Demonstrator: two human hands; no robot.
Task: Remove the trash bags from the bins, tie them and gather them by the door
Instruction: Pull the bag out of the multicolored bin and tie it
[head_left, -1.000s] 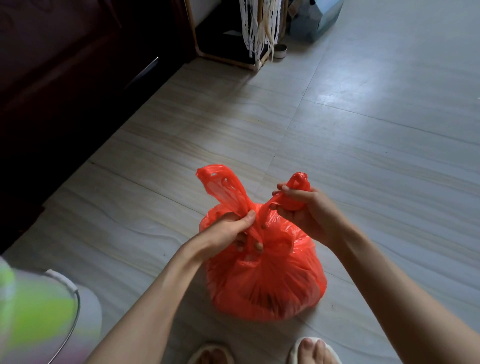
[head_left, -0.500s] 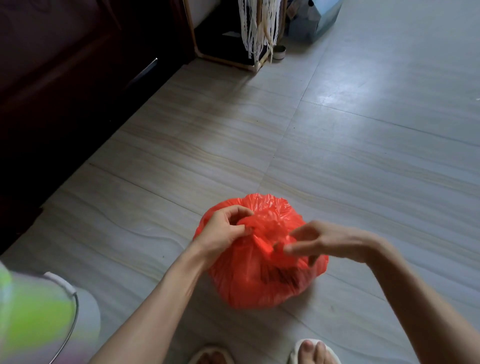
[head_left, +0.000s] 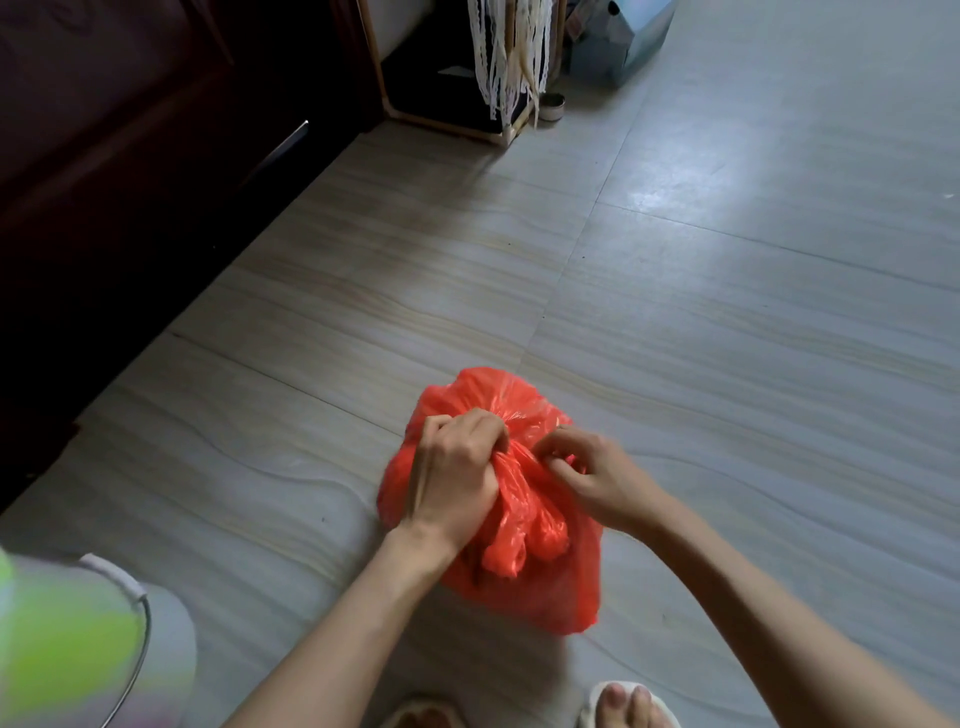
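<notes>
Green and white blurry bin (head_left: 78, 639) is cut off at the left edge. Next, the left hand (head_left: 457, 478) squeezes the bunched top of the red crinkly plastic bag (head_left: 524, 566) on the grey tiled floor (head_left: 727, 338). Its handles stuck up before; now they lie flat. The right hand (head_left: 602, 478) pinches the knot, fingertips hidden

the pale tiled floor (head_left: 727, 322) carries a red trash bag (head_left: 524, 597) right under the fingers (head_left: 488, 431), a bin (head_left: 156, 623) well left of them, slippered feet (head_left: 631, 701) nearer the person, and beyond them a wooden stand (head_left: 447, 122), a small round tin (head_left: 551, 105) and a bluish box (head_left: 618, 57).
</notes>
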